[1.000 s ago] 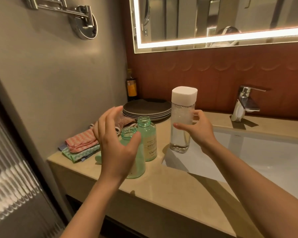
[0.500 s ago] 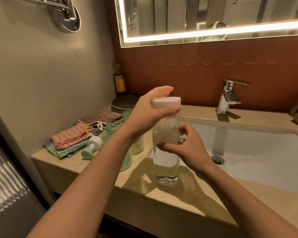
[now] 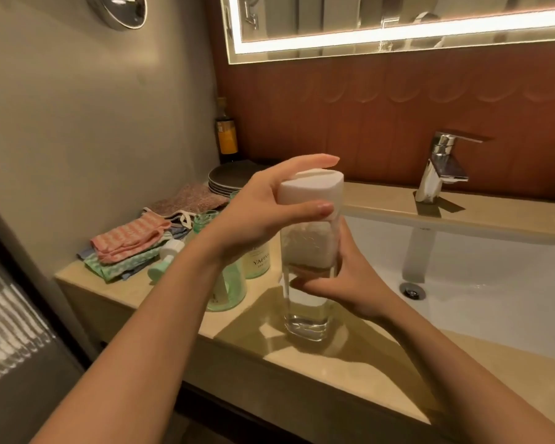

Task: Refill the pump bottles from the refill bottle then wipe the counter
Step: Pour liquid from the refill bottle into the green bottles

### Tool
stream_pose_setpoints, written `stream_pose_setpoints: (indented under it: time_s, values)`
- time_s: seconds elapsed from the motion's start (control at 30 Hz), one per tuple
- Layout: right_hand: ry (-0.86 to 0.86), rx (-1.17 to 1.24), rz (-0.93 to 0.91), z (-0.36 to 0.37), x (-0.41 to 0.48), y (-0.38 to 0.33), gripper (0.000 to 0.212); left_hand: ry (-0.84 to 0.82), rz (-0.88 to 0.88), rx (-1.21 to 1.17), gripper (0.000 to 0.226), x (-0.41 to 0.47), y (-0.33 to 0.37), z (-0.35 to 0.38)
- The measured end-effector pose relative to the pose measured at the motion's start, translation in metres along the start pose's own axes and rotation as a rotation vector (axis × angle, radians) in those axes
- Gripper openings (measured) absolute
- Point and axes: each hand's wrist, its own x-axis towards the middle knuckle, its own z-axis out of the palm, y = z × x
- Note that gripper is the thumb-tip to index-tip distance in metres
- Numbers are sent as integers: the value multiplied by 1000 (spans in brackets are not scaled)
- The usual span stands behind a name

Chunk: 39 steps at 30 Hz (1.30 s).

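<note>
A tall clear refill bottle (image 3: 306, 318) with a white cap (image 3: 311, 195) is held upright just above the beige counter (image 3: 334, 363). My right hand (image 3: 350, 280) grips its body from the right. My left hand (image 3: 263, 213) holds the cap, thumb in front and fingers over the top. Two green glass pump bottles stand open behind my left arm: the nearer one (image 3: 229, 288) and a labelled one (image 3: 257, 262). A white and green pump head (image 3: 165, 259) lies on the counter beside them.
Folded cloths (image 3: 129, 248) lie at the counter's left end, with a stack of dark plates (image 3: 228, 179) and a dark bottle (image 3: 226, 133) behind. A white sink (image 3: 494, 283) with a chrome tap (image 3: 439, 169) fills the right side. A wall stands on the left.
My right hand lifted the refill bottle from the back of the counter toward me. My left hand left the green bottle and took hold of the white cap.
</note>
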Motion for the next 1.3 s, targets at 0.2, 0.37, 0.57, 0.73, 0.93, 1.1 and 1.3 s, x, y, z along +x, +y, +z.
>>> stream_pose_setpoints:
  time_s: [0.2,0.37,0.57,0.73,0.93,1.1,1.3]
  values:
    - [28,-34,-40,-7,6,12,86,68,50,62,52,0,-4,11]
    - [104,-31,-68,1,8,17,96,374,124,278,51,2,-13,33]
    - [174,-41,-68,6,5,16,92,607,82,421,31,5,-12,52]
    - [138,-78,-30,3,6,14,96,197,32,148,26,15,3,12]
    - [91,-75,-9,0,8,14,100,106,-45,31,56,20,6,3]
    - [55,-61,-5,-2,8,14,101,320,11,313,41,22,7,27]
    - [60,-76,8,-2,8,15,98,119,98,168,41,4,2,7]
